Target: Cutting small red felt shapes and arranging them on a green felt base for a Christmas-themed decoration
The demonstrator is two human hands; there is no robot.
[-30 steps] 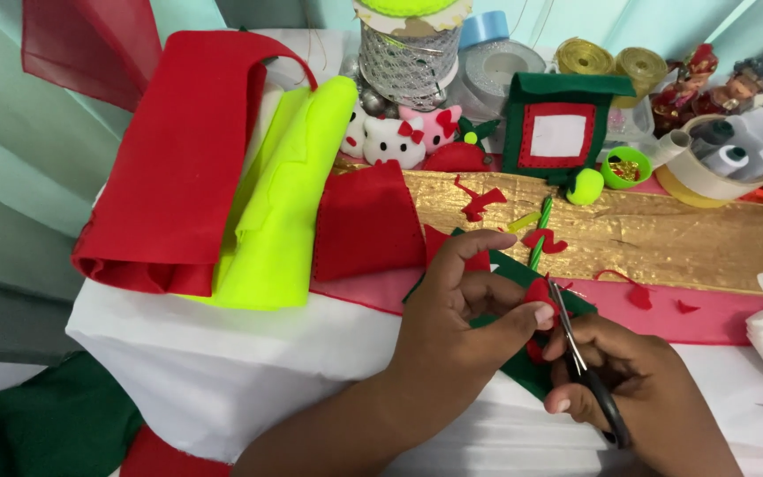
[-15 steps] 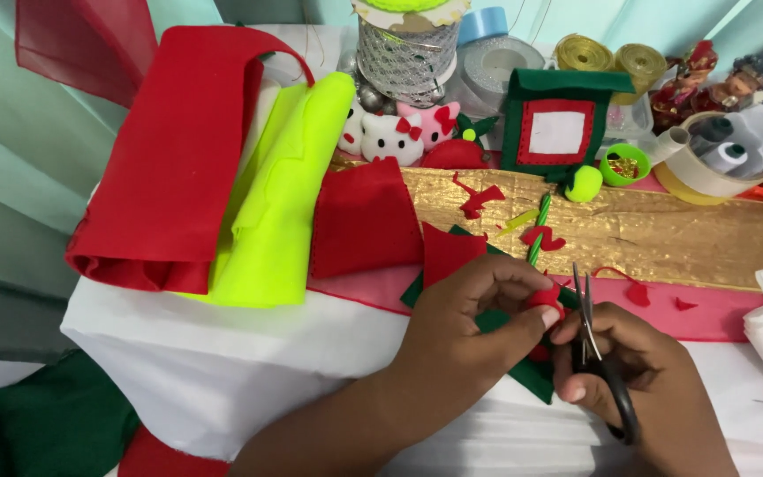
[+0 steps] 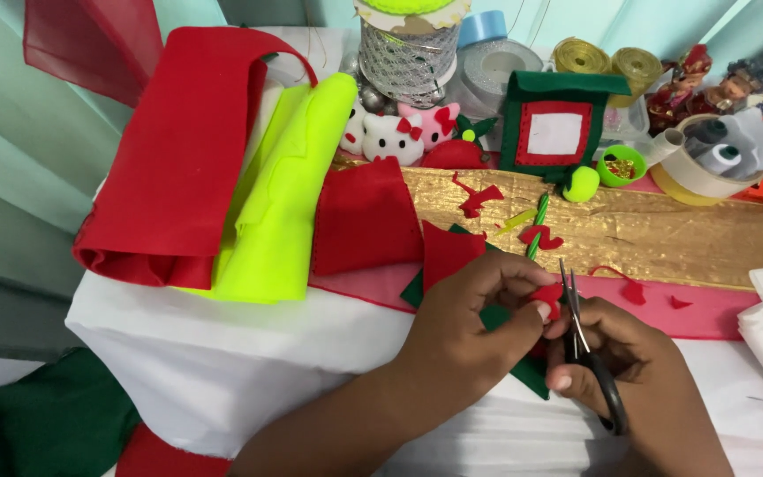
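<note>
Worktop [image 3: 222, 371]: draped in white cloth, corner toward the lower left, its far edge crowded with craft goods.

Red felt sheet [image 3: 178, 150]: large, folded over, at the far left corner, hanging down to the white cloth.

Neon yellow felt sheet [image 3: 289, 194]: folded, touching the right side of the red felt sheet.

Gold fabric strip [image 3: 664, 234]: runs along the back of the worktop toward the right edge, strewn with small red offcuts; a pink band [image 3: 708, 309] lies just in front of it.

Dark green cloth [image 3: 37, 424]: at the lower left, below the worktop corner.

Smaller red felt piece [image 3: 364, 216]: between the neon yellow felt sheet and the gold fabric strip.

Green felt house [image 3: 558, 124]: upright at the back edge, red-framed white window.

Tape roll [image 3: 691, 172]: near the back right corner, beside a small green cup [image 3: 620, 166].

Soft toy cats [image 3: 399, 132]: white and pink, at the back edge, in front of a silver mesh cylinder [image 3: 408, 62].

Left hand [image 3: 470, 327]: near the front edge, centre right; fingers closed in a pinch on the small red felt cutout [image 3: 547, 296], with green felt [image 3: 532, 371] under the palm.

Right hand [image 3: 638, 380]: just right of the left hand, touching it; fingers through the handles of the scissors [image 3: 589, 353], gripping them.

Scissors: black handles, blades pointing away from the person, slightly parted, tips at the small red felt cutout.
</note>
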